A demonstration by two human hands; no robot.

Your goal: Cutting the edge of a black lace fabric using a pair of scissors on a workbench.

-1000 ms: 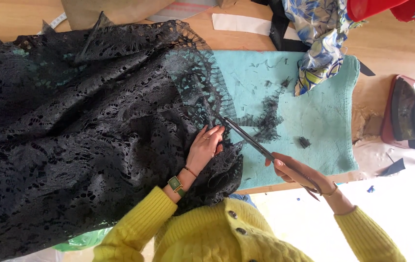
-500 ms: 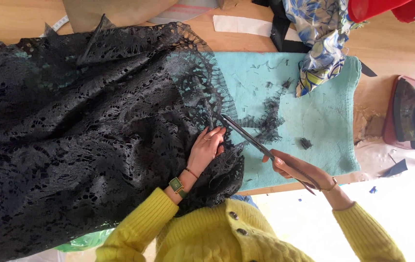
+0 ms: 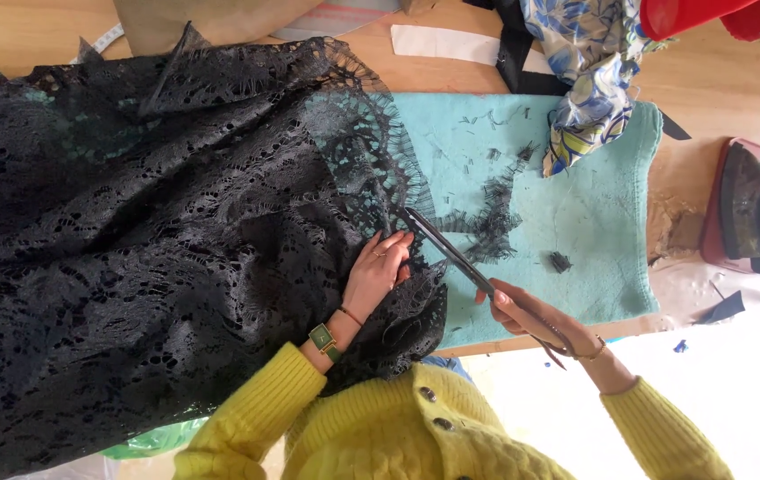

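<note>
Black lace (image 3: 158, 240) is lying across the teal mat (image 3: 602, 222) — our left hand (image 3: 376, 271) is pressing its edge flat, fingers extended, while our right hand (image 3: 527, 316), gripping the scissors (image 3: 451, 253), has been pushing the blades further along the fringe.

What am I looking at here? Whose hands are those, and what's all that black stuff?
A camera worn on a person's head took this picture, looking down at their own hands; it appears turned sideways. The black stuff is lace fabric spread over a turquoise cloth on a wooden table. The left hand presses the lace flat. The right hand holds scissors, blades at the lace's fringed edge. Small lace scraps lie on the cloth. A flowered fabric and an iron sit nearby.
</note>
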